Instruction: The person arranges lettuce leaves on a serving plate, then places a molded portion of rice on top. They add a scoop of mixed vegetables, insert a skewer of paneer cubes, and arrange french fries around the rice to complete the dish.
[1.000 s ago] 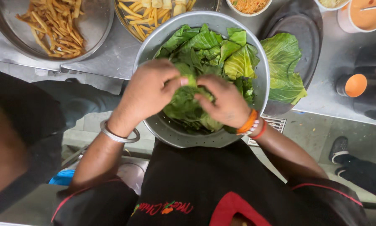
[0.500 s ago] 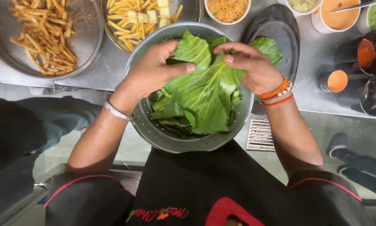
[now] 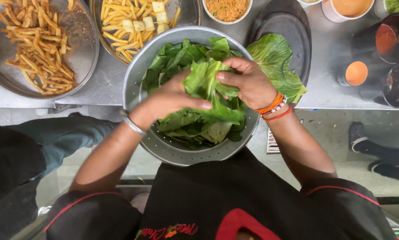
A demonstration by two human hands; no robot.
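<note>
Left hand and right hand both pinch a crumpled green leaf over the perforated steel bowl of greens; apparently light, limp, tear-prone, best gripped near its thicker rib.

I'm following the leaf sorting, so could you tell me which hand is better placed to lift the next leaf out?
Probably the right hand: its fingers already pinch the green leaf over the colander, while the left hand only steadies it.
</note>
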